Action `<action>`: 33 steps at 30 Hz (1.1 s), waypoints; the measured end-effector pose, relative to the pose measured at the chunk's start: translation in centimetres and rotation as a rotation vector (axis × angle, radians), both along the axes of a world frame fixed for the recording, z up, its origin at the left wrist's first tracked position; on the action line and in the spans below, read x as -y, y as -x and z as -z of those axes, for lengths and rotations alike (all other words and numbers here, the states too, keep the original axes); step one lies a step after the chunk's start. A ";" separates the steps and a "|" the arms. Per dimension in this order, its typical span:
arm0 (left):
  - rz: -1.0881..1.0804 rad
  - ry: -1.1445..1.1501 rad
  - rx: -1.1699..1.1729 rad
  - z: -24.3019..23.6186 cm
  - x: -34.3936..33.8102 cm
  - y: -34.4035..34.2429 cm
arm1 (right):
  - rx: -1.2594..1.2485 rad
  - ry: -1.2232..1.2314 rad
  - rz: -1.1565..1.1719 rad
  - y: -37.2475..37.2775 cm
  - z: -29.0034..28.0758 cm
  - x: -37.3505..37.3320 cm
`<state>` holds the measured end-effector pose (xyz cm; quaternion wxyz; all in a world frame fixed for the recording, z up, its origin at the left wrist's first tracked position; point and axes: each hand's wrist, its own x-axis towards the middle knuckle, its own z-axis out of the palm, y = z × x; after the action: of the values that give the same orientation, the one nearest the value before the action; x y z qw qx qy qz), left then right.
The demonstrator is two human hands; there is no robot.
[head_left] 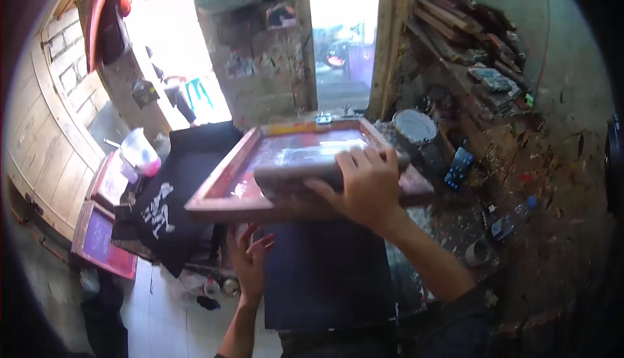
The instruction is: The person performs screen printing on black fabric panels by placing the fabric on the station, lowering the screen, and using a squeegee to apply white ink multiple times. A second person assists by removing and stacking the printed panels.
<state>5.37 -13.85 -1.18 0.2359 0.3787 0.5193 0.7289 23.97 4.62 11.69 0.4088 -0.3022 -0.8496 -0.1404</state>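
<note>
In front of me a wooden-framed printing screen (218,206) is raised at its near edge, held by a hinge clamp (323,119) at its far edge. My right hand (372,185) is closed around a wide squeegee (292,174) that rests over the mesh near the front rail. Below the screen's front left corner is my left hand (248,257), its fingers apart and nothing seen in it. The fingertips are close under the rail; I cannot tell whether they touch. A flat black cloth (325,286) lies beneath the screen, its far part hidden.
Black fabric with a white print (195,163) lies to the left, near smaller framed screens (104,244) and a clear tub (138,146). On the right are a white round lid (415,126), a phone (459,168), a plastic bottle (512,221) and a tape roll (478,252).
</note>
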 end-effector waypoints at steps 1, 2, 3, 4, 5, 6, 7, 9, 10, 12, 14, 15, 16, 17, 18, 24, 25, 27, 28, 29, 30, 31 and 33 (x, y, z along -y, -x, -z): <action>-0.012 0.019 0.013 1.0 0.5 -0.7 | 0.050 0.056 -0.004 -0.7 2.6 1.3; -0.067 0.137 0.240 1.9 1.1 -1.2 | 0.106 0.141 -0.030 -1.2 5.4 2.2; -0.095 0.250 0.477 3.0 1.5 -1.9 | 0.180 0.192 -0.042 -2.2 7.7 2.7; -0.038 0.317 0.472 5.1 2.5 -1.7 | 0.256 0.304 -0.078 -2.9 9.5 2.8; -0.020 0.444 0.447 7.2 3.7 -1.0 | 0.325 0.405 -0.171 -3.8 10.6 2.6; 0.030 0.559 0.441 7.5 4.2 -0.2 | 0.401 0.445 -0.151 -4.7 11.2 1.9; 0.081 0.692 0.447 8.0 5.2 0.3 | 0.486 0.503 -0.134 -6.0 12.2 1.4; 0.157 0.889 0.380 8.6 5.8 1.2 | 0.512 0.554 -0.136 -8.2 14.3 0.2; 0.250 1.061 0.305 8.9 5.5 1.6 | 0.474 0.584 -0.179 -8.4 15.9 -0.2; 0.521 1.125 -0.087 3.3 4.1 0.5 | 0.475 0.595 -0.128 -8.6 17.4 -0.6; 0.485 0.714 -0.743 0.5 1.2 -0.1 | 0.414 0.582 -0.124 -7.9 17.6 -1.0; 0.211 0.299 -0.947 0.4 -0.7 -0.4 | 0.411 0.587 -0.144 -7.5 17.6 -1.6; 0.049 0.266 -1.286 -0.1 -3.8 0.4 | 0.469 0.634 -0.157 -7.2 17.3 -2.1; 0.121 0.345 -1.371 0.7 -5.7 1.6 | 0.528 0.681 -0.169 -7.0 17.0 -2.5; 0.196 0.421 -1.456 1.4 -7.4 3.0 | 0.504 0.655 -0.212 -6.5 15.7 -2.6; 0.654 0.560 -1.211 3.0 -8.3 5.4 | 0.506 0.785 -0.163 -7.3 17.7 -0.6; 0.606 0.512 -1.206 3.0 -8.1 5.9 | 0.448 0.732 -0.178 -6.7 18.1 0.1; 0.507 0.351 -1.321 4.1 -11.0 6.8 | 0.434 0.675 -0.152 -5.7 17.9 -1.4; 0.432 0.336 -1.351 5.1 -12.9 7.4 | 0.427 0.580 -0.093 -5.0 19.3 -3.3; 0.354 0.307 -1.377 5.8 -16.0 8.3 | 0.424 0.477 -0.026 -4.2 20.2 -5.8; 0.370 0.250 -1.325 5.9 -19.3 9.1 | 0.423 0.524 -0.035 -3.3 19.8 -9.2; 0.382 0.192 -1.276 5.4 -22.1 9.9 | 0.418 0.567 -0.043 -2.1 18.8 -12.9; 0.399 0.311 -1.214 4.3 -26.1 10.5 | 0.459 0.453 -0.066 -1.0 17.3 -18.0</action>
<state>-5.15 12.26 -5.53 0.0839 0.7731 0.5792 0.2443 24.92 22.61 -5.62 0.1335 -0.3182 -0.9386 0.0011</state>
